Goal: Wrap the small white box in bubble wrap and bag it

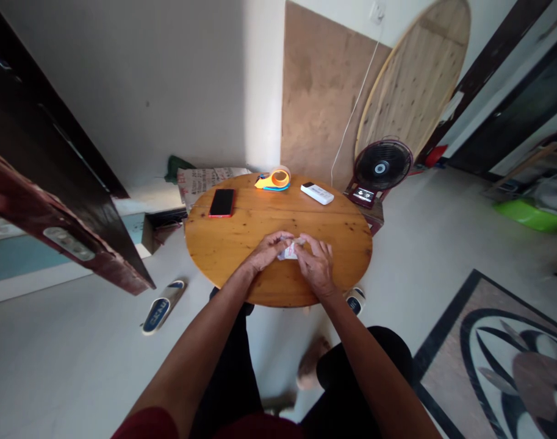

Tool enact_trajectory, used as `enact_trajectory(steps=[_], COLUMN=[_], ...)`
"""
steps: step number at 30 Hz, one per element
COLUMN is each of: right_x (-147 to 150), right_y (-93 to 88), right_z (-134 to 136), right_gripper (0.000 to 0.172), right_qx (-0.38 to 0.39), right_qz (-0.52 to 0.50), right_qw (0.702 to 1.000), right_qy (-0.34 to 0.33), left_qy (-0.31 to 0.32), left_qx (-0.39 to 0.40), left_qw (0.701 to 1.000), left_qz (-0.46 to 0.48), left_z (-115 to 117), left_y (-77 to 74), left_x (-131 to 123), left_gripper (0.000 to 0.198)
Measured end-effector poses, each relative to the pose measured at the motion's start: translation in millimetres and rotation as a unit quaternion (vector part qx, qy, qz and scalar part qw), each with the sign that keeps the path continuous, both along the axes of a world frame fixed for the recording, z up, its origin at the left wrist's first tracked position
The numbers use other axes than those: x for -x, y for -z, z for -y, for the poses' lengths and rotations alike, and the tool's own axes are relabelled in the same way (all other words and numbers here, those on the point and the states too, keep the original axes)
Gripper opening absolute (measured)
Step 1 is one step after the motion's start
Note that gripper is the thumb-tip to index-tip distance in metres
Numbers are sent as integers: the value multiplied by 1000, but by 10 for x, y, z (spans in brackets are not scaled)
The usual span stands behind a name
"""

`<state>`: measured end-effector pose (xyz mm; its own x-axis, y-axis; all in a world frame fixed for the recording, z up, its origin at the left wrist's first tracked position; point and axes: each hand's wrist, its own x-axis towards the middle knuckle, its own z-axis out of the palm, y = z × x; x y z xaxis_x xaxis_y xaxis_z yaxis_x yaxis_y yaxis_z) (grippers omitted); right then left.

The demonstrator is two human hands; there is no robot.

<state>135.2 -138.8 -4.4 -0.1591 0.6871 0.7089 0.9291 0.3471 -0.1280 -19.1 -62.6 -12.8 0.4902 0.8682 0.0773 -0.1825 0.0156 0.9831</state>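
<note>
Both of my hands meet over the front half of a round wooden table (241, 238). Between them is a small whitish packet with pink print (290, 251), too small to name more closely. My left hand (269, 249) pinches its left side with the fingertips. On the other side, the thumb and index finger of my right hand (317, 263) are closed on its upper right edge, while the other fingers are curled. My fingers cover part of the packet.
On the table lie a phone with a red edge (222, 203), an orange and blue tape dispenser (274, 179) and a white remote control (317, 193). A fan (382, 166) stands just beyond the right edge. Slippers (163, 308) are on the floor; a door (68, 183) stands at left.
</note>
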Motion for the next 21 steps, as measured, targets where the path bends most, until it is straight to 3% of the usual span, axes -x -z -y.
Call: enact_trajectory(steps=[21], right_x=[-63], right_y=[39], right_z=[182], right_gripper=[34], right_qx=[50], right_qz=[6], right_qw=[999], right_qy=[-17], left_qy=[-14], left_qx=[1], left_qw=[1000], left_qz=[0], left_z=[20], left_y=[-5], left_x=[-36], left_gripper=[46])
